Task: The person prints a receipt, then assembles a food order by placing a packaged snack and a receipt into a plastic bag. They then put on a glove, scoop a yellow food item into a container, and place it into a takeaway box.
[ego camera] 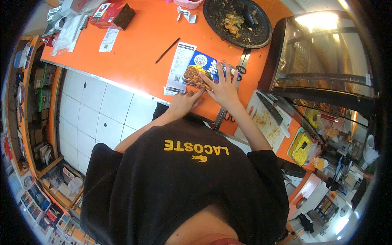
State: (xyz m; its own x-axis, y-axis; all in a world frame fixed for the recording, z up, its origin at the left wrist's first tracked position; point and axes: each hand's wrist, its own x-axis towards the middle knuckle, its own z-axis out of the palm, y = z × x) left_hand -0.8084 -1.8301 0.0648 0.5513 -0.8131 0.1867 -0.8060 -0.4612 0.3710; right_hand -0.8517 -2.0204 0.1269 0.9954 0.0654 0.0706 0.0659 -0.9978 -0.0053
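A blue printed food box (196,72) with a food picture on top lies on an orange counter (137,52). My right hand (225,87) rests on its right part, fingers spread across the top and thumb near the near edge. My left hand (183,104) is at the box's near left corner, its index finger reaching along the near edge; some fingertips are partly hidden. A printed paper slip (178,65) lies flat under or against the box's left side. Farther left is a dark pen (167,50). Black scissors handles (241,69) show just right of the box.
A big black stone mortar (211,18) with food remains stands at the back right. Right of me are a stained cutting board (258,118) with a knife (269,107), and a glass display case (324,58). A red box (111,15) and another slip (109,39) are at back left.
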